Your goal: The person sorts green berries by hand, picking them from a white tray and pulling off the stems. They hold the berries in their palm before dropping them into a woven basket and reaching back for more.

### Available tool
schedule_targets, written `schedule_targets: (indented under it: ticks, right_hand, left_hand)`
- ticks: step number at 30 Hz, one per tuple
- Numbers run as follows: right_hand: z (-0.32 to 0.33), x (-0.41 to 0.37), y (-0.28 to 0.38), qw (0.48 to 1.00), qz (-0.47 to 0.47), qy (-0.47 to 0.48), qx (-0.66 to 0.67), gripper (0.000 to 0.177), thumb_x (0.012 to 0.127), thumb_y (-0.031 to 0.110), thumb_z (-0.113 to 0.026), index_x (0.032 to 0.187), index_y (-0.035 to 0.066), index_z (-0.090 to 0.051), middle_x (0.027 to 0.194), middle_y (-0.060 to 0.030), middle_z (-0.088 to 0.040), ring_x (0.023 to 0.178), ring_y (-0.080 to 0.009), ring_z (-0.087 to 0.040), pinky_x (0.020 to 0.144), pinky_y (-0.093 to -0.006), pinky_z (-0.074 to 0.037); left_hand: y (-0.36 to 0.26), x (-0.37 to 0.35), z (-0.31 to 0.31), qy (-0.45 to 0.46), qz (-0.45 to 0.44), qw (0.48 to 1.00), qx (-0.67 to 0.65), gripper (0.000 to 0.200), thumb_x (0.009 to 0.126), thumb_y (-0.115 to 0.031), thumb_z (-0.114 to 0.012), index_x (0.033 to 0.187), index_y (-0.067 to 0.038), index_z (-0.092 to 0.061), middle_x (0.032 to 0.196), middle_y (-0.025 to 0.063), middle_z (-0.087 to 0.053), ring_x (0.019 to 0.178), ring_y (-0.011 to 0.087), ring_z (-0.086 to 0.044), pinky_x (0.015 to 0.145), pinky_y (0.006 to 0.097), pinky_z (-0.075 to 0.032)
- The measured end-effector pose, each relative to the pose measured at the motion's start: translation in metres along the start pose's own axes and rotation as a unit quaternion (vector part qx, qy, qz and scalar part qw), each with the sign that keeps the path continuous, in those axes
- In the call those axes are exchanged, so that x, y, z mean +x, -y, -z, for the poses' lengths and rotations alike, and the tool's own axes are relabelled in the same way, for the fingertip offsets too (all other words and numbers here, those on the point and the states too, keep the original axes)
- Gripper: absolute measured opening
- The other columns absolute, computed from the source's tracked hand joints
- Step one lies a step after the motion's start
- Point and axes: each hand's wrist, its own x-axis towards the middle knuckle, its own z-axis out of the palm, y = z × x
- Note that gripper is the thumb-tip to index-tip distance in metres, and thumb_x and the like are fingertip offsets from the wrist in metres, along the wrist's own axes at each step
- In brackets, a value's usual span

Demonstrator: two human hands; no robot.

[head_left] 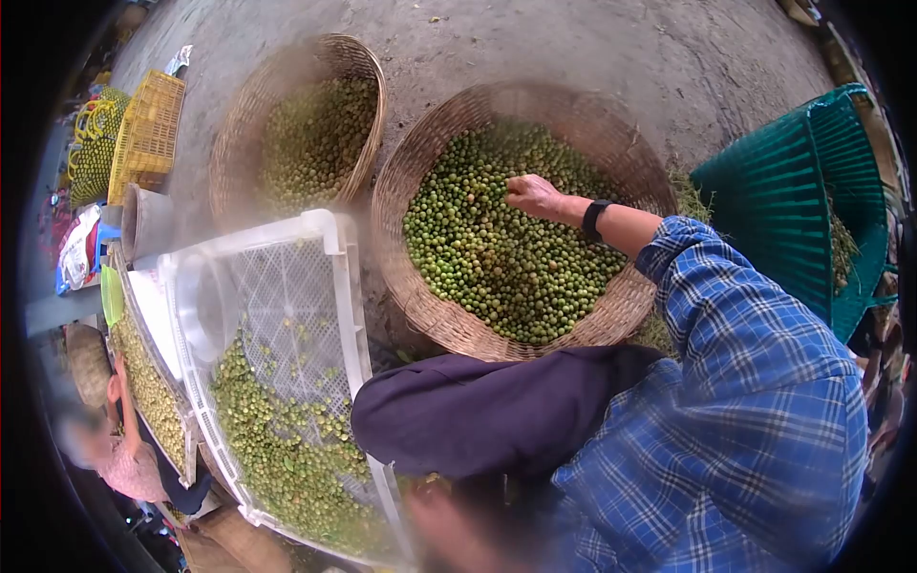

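Observation:
My right hand, with a dark band on the wrist, is over the heap of small round green fruits in a large woven basket. Its fingers are curled closed; whatever they hold is hidden. My left hand is a blur at the bottom edge, beside a white mesh crate; its fingers cannot be made out. Inside that tilted crate lie paler green fruits, gathered toward its lower part. My bent leg in dark trousers is between the crate and the basket.
A second woven basket holds more fruits. Green plastic baskets stand at the right and a yellow crate at upper left. At far left, a co-worker reaches to a tray of pale fruits. Concrete floor shows behind.

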Motion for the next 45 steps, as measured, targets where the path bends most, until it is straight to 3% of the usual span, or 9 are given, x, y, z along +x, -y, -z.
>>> schedule_targets:
  ticks: [4,15,23,26,35,40,41,43,45]
  right_hand:
    - [-0.017,0.019,0.012,0.98,0.125,-0.128,-0.084,0.008,0.078,0.005,-0.044,0.082,0.0,-0.049,0.075,-0.0214,-0.056,0.075,-0.0403,-0.056,0.062,-0.0498,-0.043]
    - [-0.018,0.047,0.025,0.948,0.123,0.006,-0.292,0.015,0.077,0.003,-0.049,0.089,0.001,-0.057,0.101,-0.0202,-0.057,0.082,-0.0372,-0.06,0.064,-0.0436,-0.05]
    - [0.008,-0.005,0.002,0.999,-0.005,-0.039,-0.01,0.019,0.077,0.018,-0.052,0.073,-0.001,-0.058,0.071,-0.016,-0.059,0.067,-0.0317,-0.057,0.06,-0.045,-0.043]
    - [0.016,-0.017,0.006,1.0,0.007,-0.022,-0.006,0.018,0.077,0.016,-0.052,0.075,-0.001,-0.057,0.069,-0.0158,-0.057,0.064,-0.0308,-0.055,0.06,-0.0448,-0.042]
    - [0.015,-0.009,0.065,0.991,0.107,-0.001,0.082,0.019,0.076,0.018,-0.055,0.075,0.0,-0.061,0.062,-0.0103,-0.058,0.056,-0.0214,-0.056,0.055,-0.0382,-0.043]
    - [0.099,-0.037,0.115,0.962,0.101,-0.003,0.254,0.026,0.083,0.021,-0.059,0.1,0.002,-0.065,0.087,-0.0059,-0.065,0.07,-0.0112,-0.06,0.056,-0.0253,-0.046]
    - [0.13,-0.054,0.138,0.947,-0.036,-0.084,0.308,0.028,0.087,0.018,-0.054,0.108,0.001,-0.061,0.097,-0.0063,-0.064,0.077,-0.0109,-0.06,0.063,-0.0256,-0.048]
    - [0.16,-0.002,0.047,0.847,0.003,-0.165,0.505,0.043,0.09,0.029,-0.052,0.116,-0.005,-0.051,0.1,-0.0097,-0.062,0.083,-0.0151,-0.06,0.071,-0.0274,-0.049]
    - [0.199,0.025,0.018,0.695,-0.253,-0.207,0.64,0.058,0.088,0.04,-0.054,0.122,-0.007,-0.045,0.099,-0.014,-0.062,0.087,-0.0189,-0.061,0.075,-0.0284,-0.05]
  left_hand:
    - [0.01,-0.002,-0.004,0.003,-0.004,1.0,0.0,0.038,0.087,-0.023,-0.051,0.116,0.0,-0.053,0.106,0.0139,-0.06,0.096,0.0239,-0.057,0.082,0.0348,-0.045]
    - [0.036,0.012,0.001,0.007,-0.018,1.0,-0.008,0.041,0.087,-0.024,-0.051,0.121,-0.001,-0.051,0.111,0.015,-0.059,0.1,0.0263,-0.057,0.086,0.036,-0.044]
    - [0.042,0.02,0.004,-0.007,-0.031,0.998,-0.059,0.038,0.086,-0.024,-0.053,0.115,0.001,-0.055,0.112,0.0157,-0.059,0.104,0.0278,-0.056,0.088,0.0361,-0.044]
    - [0.059,0.031,-0.005,-0.054,-0.248,0.965,0.06,0.028,0.086,-0.012,-0.057,0.107,0.005,-0.056,0.079,0.0103,-0.06,0.072,0.0179,-0.056,0.068,0.0273,-0.046]
    - [0.047,0.025,-0.008,-0.131,-0.229,0.964,-0.015,0.031,0.088,-0.025,-0.051,0.096,0.004,-0.06,0.093,0.0191,-0.06,0.085,0.033,-0.058,0.076,0.0403,-0.046]
    - [0.056,0.023,0.003,-0.044,-0.051,0.968,-0.24,0.031,0.095,-0.021,-0.042,0.091,0.003,-0.061,0.051,0.0063,-0.052,0.046,0.0135,-0.051,0.048,0.0251,-0.04]
    - [0.051,0.023,0.005,-0.036,-0.039,0.954,-0.297,0.028,0.095,-0.019,-0.043,0.103,0.003,-0.059,0.055,0.0063,-0.055,0.046,0.0116,-0.05,0.046,0.0231,-0.039]
    - [0.057,0.027,0.013,-0.034,-0.135,0.951,-0.275,0.045,0.091,-0.011,-0.045,0.133,0.001,-0.035,0.069,0.0093,-0.062,0.06,0.0151,-0.058,0.061,0.0275,-0.048]
    - [0.055,0.038,0.015,-0.052,-0.25,0.956,-0.143,0.059,0.086,-0.003,-0.046,0.139,-0.001,-0.021,0.133,0.0221,-0.04,0.117,0.0306,-0.046,0.096,0.0379,-0.039]
